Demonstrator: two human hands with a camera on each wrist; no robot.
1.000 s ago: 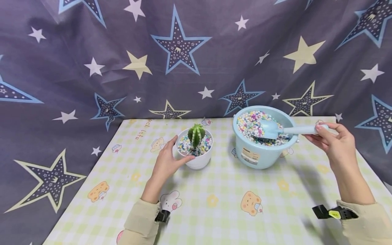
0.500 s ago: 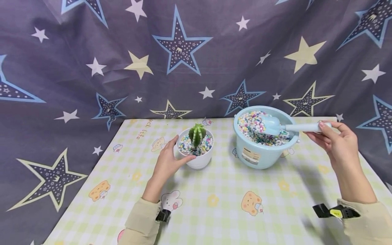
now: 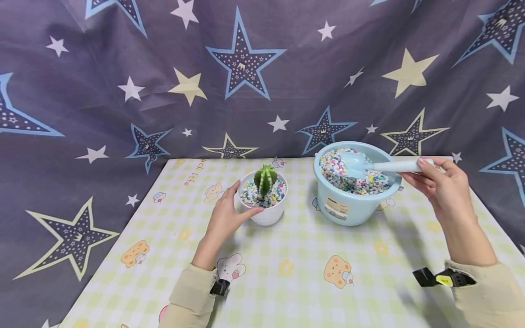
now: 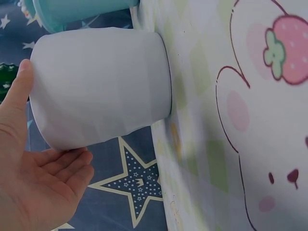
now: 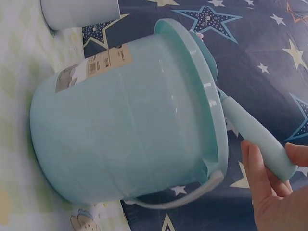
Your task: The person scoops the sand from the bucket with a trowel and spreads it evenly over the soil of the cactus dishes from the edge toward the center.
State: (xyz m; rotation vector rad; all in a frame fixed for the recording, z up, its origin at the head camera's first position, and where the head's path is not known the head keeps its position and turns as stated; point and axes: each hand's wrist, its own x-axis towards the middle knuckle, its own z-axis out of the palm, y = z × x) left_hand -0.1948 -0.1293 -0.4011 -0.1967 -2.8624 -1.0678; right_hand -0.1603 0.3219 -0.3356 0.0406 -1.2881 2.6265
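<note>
A white flowerpot (image 3: 267,217) stands upright on the table, filled with coloured pebbles around a green cactus (image 3: 265,179). My left hand (image 3: 224,216) holds the pot from the left, its thumb at the front of the rim and the other fingers at the side. To the right is a light blue bucket (image 3: 348,207) of multicoloured pebbles (image 3: 361,184). Between thumb and fingers, my right hand (image 3: 445,189) grips the handle of a light blue hand shovel (image 3: 395,166). The shovel's blade lies inside the bucket's mouth, at the pebbles; its contents are hard to make out.
A green-checked tablecloth (image 3: 287,291) with cartoon prints covers the table. Behind it hangs a dark curtain (image 3: 262,118) with stars. The bucket's pale carrying handle (image 5: 178,201) hangs on its near side in the right wrist view.
The right hand has shifted left with the shovel, and the blade sits slightly higher and farther left in the bucket. The left hand stays at the pot.
</note>
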